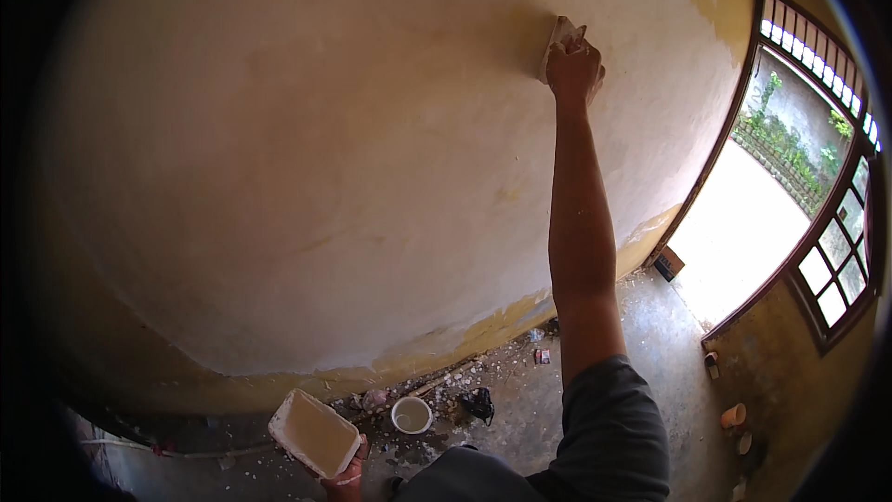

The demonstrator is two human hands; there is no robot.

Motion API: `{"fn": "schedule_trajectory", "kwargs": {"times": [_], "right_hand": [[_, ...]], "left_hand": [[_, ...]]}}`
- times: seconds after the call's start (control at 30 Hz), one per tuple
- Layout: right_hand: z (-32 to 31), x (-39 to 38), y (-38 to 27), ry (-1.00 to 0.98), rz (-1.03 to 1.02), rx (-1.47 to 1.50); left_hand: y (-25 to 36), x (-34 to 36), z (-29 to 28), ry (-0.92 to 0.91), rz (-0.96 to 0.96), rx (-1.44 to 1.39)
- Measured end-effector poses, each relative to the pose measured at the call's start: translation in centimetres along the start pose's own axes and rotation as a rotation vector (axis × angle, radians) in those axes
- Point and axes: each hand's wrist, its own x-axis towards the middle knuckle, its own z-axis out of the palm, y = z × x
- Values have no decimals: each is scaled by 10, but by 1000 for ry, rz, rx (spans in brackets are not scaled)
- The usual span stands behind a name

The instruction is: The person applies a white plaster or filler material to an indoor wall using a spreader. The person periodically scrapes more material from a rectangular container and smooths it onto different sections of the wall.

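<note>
My right arm reaches up to the wall, which is coated in a pale, patchy layer over yellow paint. My right hand is closed around a flat putty scraper, its blade held against the upper wall. Low at the front, my left hand grips the near right corner of a rectangular tub with a whitish, smeared rim. A smooth cream-coloured paste lies inside it. The tub partly hides the fingers of that hand.
On the floor stand a white round bucket and a black plastic bag among scattered debris. A small box sits by the open doorway at right. Cups lie along the right wall. A pipe runs at lower left.
</note>
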Motion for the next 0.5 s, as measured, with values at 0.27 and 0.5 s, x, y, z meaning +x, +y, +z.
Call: {"fn": "schedule_trajectory", "kwargs": {"times": [0.27, 0.5], "right_hand": [[26, -119, -27, -76, -475, 72], [13, -126, -42, -33, -711, 290]], "left_hand": [[0, 13, 20, -177, 37, 68], [2, 13, 30, -107, 7, 19]]}}
